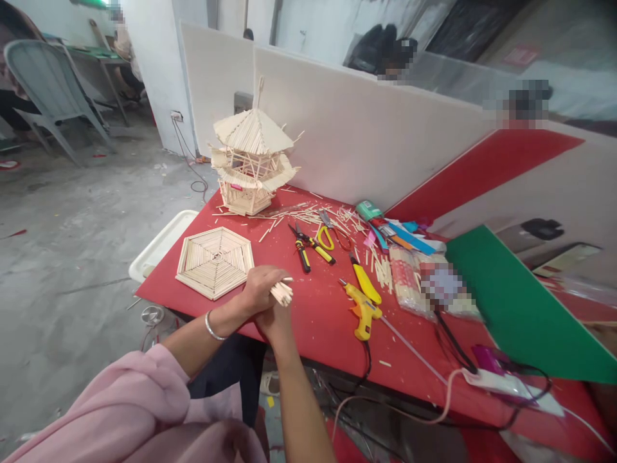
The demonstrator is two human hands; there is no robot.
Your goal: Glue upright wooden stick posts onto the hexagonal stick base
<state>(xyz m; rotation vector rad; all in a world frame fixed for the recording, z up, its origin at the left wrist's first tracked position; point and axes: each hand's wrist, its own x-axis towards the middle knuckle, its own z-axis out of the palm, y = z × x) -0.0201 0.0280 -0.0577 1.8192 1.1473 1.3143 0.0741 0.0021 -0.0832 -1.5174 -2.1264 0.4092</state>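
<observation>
A small bundle of thin wooden sticks (282, 292) is gripped in my left hand (260, 288), its fingers closed round it and the pale ends poking out to the right. Pressed up against it from below is my right hand (274, 321); its fingers are hidden, so I cannot tell how it holds. Both hands are over the front edge of the red table (308, 334). Just left of them lies a flat hexagonal panel of sticks (214, 263). Behind it stands a tiered pagoda model (255, 161) built from the same sticks.
Pliers (308, 247), scissors (328, 231), a yellow utility knife (364, 280) and a yellow glue gun (361, 312) lie to the right. Loose sticks (332, 215) scatter behind them. Bagged sticks (409, 280) and a green board (520, 308) are farther right. Cables (409, 418) hang along the front edge.
</observation>
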